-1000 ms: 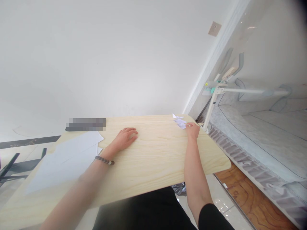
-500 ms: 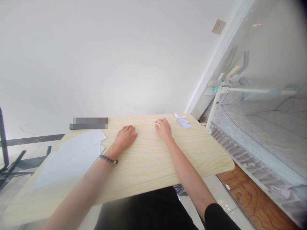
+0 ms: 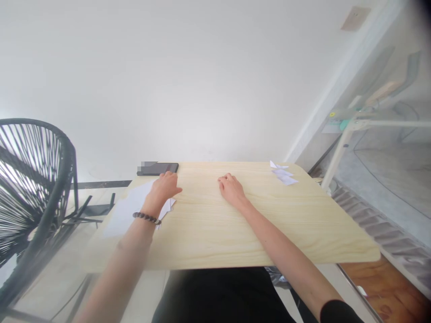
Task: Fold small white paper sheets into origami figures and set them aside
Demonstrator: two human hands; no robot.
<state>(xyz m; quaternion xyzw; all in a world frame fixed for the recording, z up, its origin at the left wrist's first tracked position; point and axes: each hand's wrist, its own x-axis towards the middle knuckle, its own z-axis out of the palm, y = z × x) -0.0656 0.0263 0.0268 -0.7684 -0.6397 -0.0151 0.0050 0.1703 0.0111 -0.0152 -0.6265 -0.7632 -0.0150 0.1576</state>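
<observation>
My left hand (image 3: 164,186) is raised by the right edge of the white paper sheets (image 3: 129,206), just in front of a dark flat device (image 3: 157,169). Its thumb points out to the right, apart from the fingers, and nothing shows in its grasp. A dark beaded bracelet circles that wrist. My right hand (image 3: 232,190) rests on the middle of the wooden table (image 3: 208,233), palm down, its fingers loosely bent and holding nothing. Several small folded white papers (image 3: 283,173) lie at the table's far right corner.
A white wall (image 3: 215,89) stands right behind the table. At the left is a black woven chair (image 3: 50,179). On the right are a white metal frame (image 3: 340,152) and a bed or sofa with a pleated grey cover (image 3: 357,215).
The view has swung left, bringing the woven chair in. My left hand has moved from bare tabletop to the sheets and the dark device. My right hand stays on the table, fingers slightly more bent.
</observation>
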